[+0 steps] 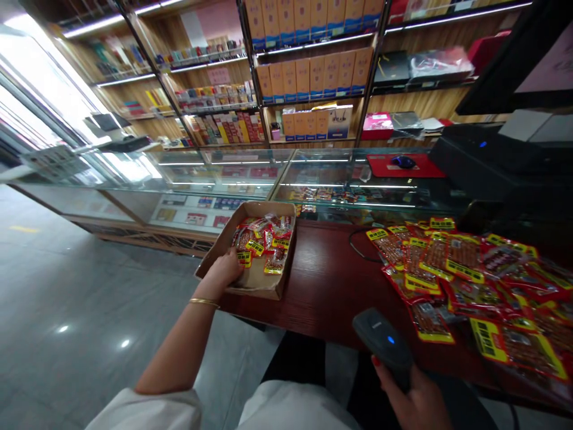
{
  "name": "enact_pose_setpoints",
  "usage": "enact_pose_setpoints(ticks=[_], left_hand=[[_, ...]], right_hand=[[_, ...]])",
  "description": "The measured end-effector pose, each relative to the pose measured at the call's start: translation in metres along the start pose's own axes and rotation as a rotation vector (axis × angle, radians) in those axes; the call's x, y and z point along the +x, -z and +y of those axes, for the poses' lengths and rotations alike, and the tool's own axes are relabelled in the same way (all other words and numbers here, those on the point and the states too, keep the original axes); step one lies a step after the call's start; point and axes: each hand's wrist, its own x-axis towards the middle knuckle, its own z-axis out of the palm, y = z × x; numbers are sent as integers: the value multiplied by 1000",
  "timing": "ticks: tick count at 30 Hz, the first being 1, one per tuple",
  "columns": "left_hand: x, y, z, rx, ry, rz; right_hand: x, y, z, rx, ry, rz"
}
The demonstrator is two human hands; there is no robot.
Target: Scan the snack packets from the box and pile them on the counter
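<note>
My left hand (225,270) reaches over the front left wall of a shallow cardboard box (264,288). Its fingers are curled among small red and yellow snack packets (268,240) in the box. One packet (244,258) lies right against the fingertips; what the fingers hold, if anything, is hidden. At the lower right, a dark handheld barcode scanner (380,337) with a lit blue light is gripped by my right hand (418,397), its head pointing up and left over the table edge. Larger red and yellow snack packets (463,257) are heaped to the right of the scanner.
Box and heap rest on a dark red wooden table (317,263). Behind it runs a glass display counter (224,173), with a mouse (403,161) on a red mat. A black cable (358,246) curls near the heap. Shelves of boxed goods (308,74) line the wall.
</note>
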Motion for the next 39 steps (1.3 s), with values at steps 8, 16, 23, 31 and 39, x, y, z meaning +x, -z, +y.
enact_pose_setpoints(ticks=[8, 16, 23, 31, 39], left_hand=[[-5, 10, 9, -444, 41, 165], [-56, 35, 85, -1956, -95, 48], [-76, 4, 163, -2261, -2, -1067], [-66, -29, 168, -2000, -82, -1142], [-57, -39, 166, -1815, -21, -1000]], right_hand=[[-5, 4, 2, -61, -92, -54], [-2, 8, 4, -57, -126, -65], [-7, 7, -10, 0, -81, -2], [-13, 16, -29, 30, 22, 96], [-15, 18, -59, 139, -10, -171]])
